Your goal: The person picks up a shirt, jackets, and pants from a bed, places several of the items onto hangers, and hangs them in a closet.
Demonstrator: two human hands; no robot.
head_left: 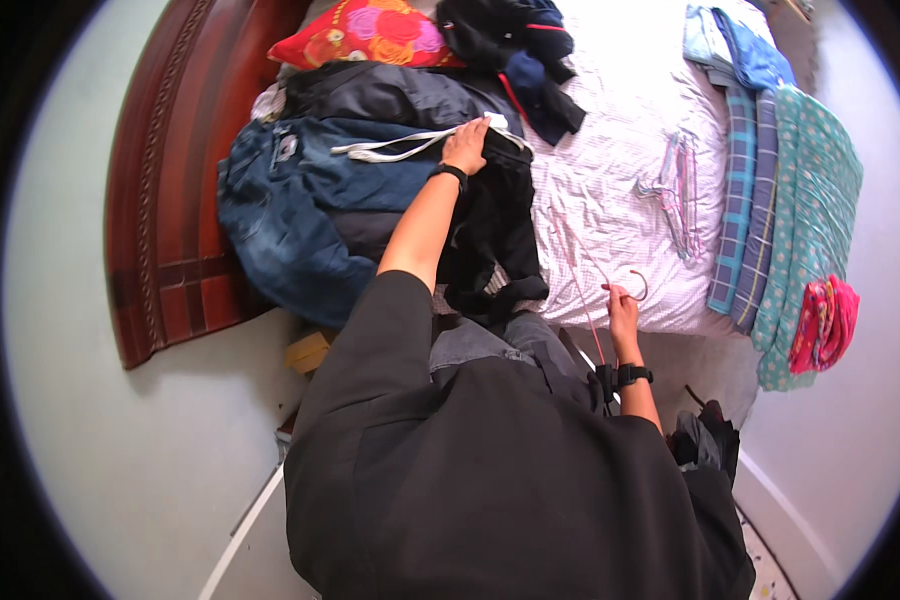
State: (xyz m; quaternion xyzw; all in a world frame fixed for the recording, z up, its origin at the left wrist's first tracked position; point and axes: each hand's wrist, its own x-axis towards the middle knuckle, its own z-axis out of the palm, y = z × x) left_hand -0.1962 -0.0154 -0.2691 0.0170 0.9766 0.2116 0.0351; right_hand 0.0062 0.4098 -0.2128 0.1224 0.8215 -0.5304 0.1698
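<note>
My left hand point(467, 147) reaches forward onto the pile, its fingers closed at the top edge of a black garment point(495, 215). A white drawstring point(395, 150) trails leftward from beneath that hand. Blue denim clothing point(315, 215) lies just to the left, with a dark grey jacket-like garment point(390, 92) behind it. By the bed's front edge, my right hand point(622, 312) is closed around a thin pink clothes hanger point(583, 300) near its curved hook.
Several more hangers point(678, 195) lie together on the white bedsheet point(610, 180). Folded bedding point(810, 200) and a pink-red cloth point(825, 325) line the right side. Dark clothes point(520, 50) and a red floral pillow point(365, 35) are at the back; a wooden headboard point(170, 200) stands left.
</note>
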